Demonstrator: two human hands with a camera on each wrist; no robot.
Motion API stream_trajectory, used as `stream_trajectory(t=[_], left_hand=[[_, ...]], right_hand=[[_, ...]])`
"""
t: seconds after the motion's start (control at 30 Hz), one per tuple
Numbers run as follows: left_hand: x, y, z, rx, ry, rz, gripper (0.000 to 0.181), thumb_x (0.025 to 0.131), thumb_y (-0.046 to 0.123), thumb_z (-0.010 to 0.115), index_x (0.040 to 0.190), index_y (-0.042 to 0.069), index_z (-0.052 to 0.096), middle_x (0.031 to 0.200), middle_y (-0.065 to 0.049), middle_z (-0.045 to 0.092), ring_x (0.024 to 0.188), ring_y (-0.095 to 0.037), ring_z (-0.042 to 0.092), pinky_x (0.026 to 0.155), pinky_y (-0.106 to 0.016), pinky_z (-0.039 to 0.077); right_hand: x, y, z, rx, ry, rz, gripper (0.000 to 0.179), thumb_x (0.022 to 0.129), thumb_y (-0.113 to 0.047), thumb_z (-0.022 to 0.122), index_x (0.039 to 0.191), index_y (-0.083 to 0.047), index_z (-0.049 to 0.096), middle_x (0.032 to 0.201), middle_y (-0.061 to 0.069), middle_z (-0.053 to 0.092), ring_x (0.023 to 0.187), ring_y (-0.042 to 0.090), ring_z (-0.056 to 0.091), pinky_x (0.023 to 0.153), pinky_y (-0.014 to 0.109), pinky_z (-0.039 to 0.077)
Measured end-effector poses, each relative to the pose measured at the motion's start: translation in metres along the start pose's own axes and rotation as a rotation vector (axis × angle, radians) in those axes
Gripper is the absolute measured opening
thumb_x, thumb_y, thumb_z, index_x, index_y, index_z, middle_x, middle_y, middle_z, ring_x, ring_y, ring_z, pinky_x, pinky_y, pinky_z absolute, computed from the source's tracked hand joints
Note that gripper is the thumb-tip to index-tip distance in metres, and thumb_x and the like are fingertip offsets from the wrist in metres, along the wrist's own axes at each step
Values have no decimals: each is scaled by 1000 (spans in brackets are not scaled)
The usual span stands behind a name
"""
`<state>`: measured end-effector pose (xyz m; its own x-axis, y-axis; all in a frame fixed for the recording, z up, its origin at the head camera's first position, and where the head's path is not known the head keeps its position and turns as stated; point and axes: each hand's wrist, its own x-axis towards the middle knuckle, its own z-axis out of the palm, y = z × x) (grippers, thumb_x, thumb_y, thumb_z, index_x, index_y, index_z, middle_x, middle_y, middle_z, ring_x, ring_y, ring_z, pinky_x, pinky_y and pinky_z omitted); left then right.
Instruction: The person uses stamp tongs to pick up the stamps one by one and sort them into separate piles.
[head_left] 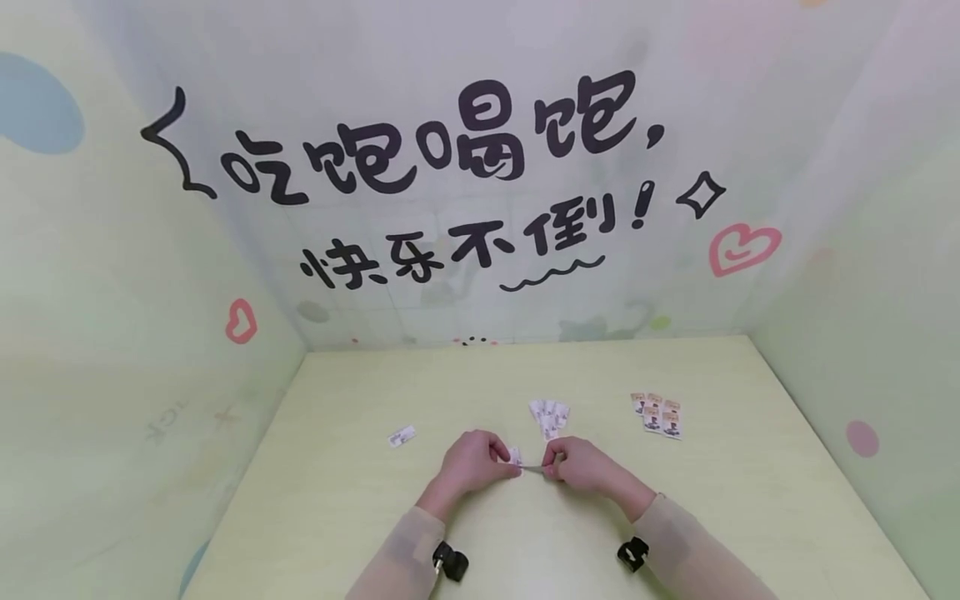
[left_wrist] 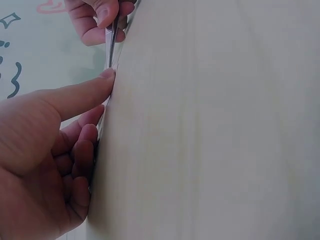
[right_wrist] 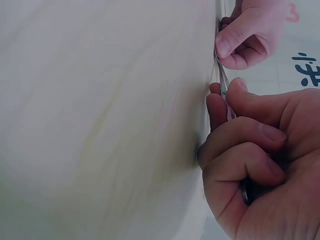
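Observation:
In the head view my right hand [head_left: 581, 465] grips thin metal tweezers [head_left: 534, 468], which point left. The right wrist view shows the thumb pressed against the tweezers [right_wrist: 223, 82], with the other fingers curled. My left hand [head_left: 474, 462] holds a small white printed paper piece [head_left: 515, 455] low over the table. Its thumb reaches the tips of the tweezers [left_wrist: 111, 55]; the piece is largely hidden by the fingers. Just beyond the hands lies a fanned group of similar white printed pieces [head_left: 550, 417].
Far right on the pale table [head_left: 360, 533] lies a cluster of orange-and-white printed pieces [head_left: 662, 422]. A single white printed piece [head_left: 402, 436] lies to the left of the hands. Decorated walls [head_left: 480, 308] enclose the table at the back and sides.

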<state>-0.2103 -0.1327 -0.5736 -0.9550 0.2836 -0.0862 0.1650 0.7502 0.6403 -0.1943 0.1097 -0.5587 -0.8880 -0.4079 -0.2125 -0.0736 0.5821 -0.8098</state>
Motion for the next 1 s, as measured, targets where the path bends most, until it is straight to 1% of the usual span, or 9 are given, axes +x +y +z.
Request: stream_trajectory(t=[0.27, 0.43, 0.57, 0.73, 0.87, 1.0], left_hand=[[-1, -1, -2, -16, -21, -3, 26, 81, 38, 94, 85, 24, 72, 72, 7, 61, 64, -11, 54, 62, -30, 45], [-1, -4, -2, -39, -30, 33, 22, 83, 33, 93, 88, 23, 74, 71, 7, 60, 64, -9, 52, 62, -28, 44], [-4, -9, -2, -81, -30, 65, 19, 85, 28, 92, 90, 21, 76, 72, 7, 60, 65, -9, 53, 62, -27, 45], [-5, -15, -3, -137, -35, 94, 14, 88, 20, 89, 93, 19, 76, 78, 7, 62, 70, -9, 56, 66, -26, 48], [-6, -16, -8, -165, -44, 107, 12, 90, 17, 86, 97, 17, 76, 81, 7, 64, 74, -10, 59, 69, -27, 51], [-11, -19, -17, -185, -45, 107, 11, 92, 17, 84, 100, 16, 77, 84, 7, 65, 78, -12, 60, 72, -29, 52]], right_hand=[[0, -2, 0, 8, -5, 13, 6, 97, -6, 71, 92, -8, 70, 80, 2, 60, 73, 20, 52, 70, 35, 43], [-1, -2, -2, 13, 4, 10, 8, 97, -6, 72, 91, -9, 70, 81, 2, 60, 74, 20, 52, 70, 35, 43], [-1, -1, -2, 14, -6, 14, 9, 98, -7, 72, 90, -11, 70, 80, 2, 60, 73, 20, 52, 70, 35, 43], [-2, -3, -5, 20, -6, 14, 5, 96, -6, 72, 91, -7, 70, 80, 2, 60, 72, 19, 51, 69, 34, 44], [-2, -3, -7, 29, -5, 24, 5, 96, -6, 72, 92, -6, 70, 81, 3, 60, 73, 19, 52, 70, 35, 44], [-3, 0, -9, 43, 0, 44, 5, 96, -6, 72, 91, -7, 70, 82, 3, 60, 74, 20, 51, 71, 35, 44]])
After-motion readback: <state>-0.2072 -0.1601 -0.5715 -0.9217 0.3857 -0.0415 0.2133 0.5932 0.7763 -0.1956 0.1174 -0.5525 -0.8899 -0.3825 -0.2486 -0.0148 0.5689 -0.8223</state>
